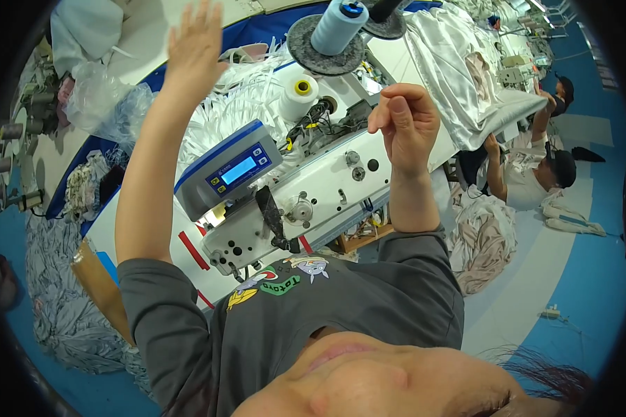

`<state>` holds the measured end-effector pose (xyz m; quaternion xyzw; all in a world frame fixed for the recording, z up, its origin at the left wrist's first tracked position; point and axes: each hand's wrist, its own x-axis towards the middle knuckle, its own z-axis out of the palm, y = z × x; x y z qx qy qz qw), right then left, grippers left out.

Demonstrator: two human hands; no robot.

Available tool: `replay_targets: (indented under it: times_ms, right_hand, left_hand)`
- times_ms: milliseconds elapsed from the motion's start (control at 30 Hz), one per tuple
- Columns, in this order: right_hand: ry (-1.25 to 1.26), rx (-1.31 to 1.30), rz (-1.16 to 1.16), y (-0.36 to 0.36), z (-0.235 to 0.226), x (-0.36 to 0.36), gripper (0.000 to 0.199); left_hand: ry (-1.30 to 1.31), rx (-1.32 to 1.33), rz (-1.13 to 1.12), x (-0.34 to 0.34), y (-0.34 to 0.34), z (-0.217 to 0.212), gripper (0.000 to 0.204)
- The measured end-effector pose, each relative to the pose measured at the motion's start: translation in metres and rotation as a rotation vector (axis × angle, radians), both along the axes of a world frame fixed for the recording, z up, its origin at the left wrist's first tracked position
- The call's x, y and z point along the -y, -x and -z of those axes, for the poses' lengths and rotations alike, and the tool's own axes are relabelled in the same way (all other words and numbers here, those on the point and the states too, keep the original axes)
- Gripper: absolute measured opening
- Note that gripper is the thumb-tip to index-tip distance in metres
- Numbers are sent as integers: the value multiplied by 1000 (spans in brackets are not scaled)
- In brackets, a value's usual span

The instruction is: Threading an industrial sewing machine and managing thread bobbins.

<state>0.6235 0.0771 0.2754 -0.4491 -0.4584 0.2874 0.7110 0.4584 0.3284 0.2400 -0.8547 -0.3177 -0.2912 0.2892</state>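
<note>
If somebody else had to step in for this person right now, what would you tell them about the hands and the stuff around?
Left hand: raised, open, fingers spread, holding nothing, above the heap of white strips.
Right hand: raised, fingers curled and pinched together; I cannot tell if anything thin is held.
White sewing machine stands below both hands, with its blue-screened control panel on the left side. A white thread cone and a pale blue cone stand behind it.
Done: no cloth can be seen at the needle.
Left: neither hand is on the machine; white fabric lies off to the right.
</note>
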Motion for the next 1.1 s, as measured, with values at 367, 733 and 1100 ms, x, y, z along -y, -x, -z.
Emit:
replay_targets:
  times_ms: [367,733,1100]
  right_hand:
    - [-17,-12,-3,3,-3,2,19]
    - [-53,-57,13,-11,1,14,20]
    - [-89,-90,43,-19,8,19,20]
  left_hand:
    - [810,295,602,73,-87,-73,73]
    - [1511,283,1052,42,-93,-81,78]
    - [1057,320,499,68,-70,-13,44]
